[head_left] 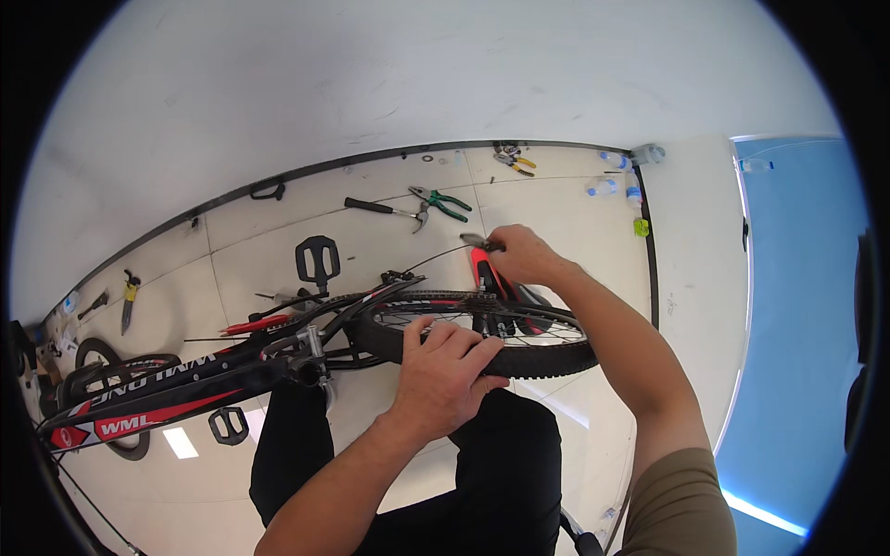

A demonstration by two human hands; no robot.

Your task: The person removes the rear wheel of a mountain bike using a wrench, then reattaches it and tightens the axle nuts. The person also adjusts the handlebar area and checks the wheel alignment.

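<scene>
A black and red bicycle frame (162,398) lies on its side across the floor. My left hand (445,371) grips the rear tyre (554,361), fingers wrapped over it. Above the wheel my right hand (524,255) is closed on a small dark metal piece (476,240), too small to name, at the end of a thin cable (436,255). A red and black saddle-like part (484,269) is under that hand and partly behind the wheel. The chain (454,295) runs along the wheel, and a pedal (317,263) sticks up left of it.
A hammer (369,206), green pliers (450,206), yellow-handled pliers (514,164) and cutters (129,301) lie on the tiled floor (250,222). Water bottles (602,187) stand or lie by the right corner. A white wall (389,65) runs behind, with a blue surface (788,306) at right.
</scene>
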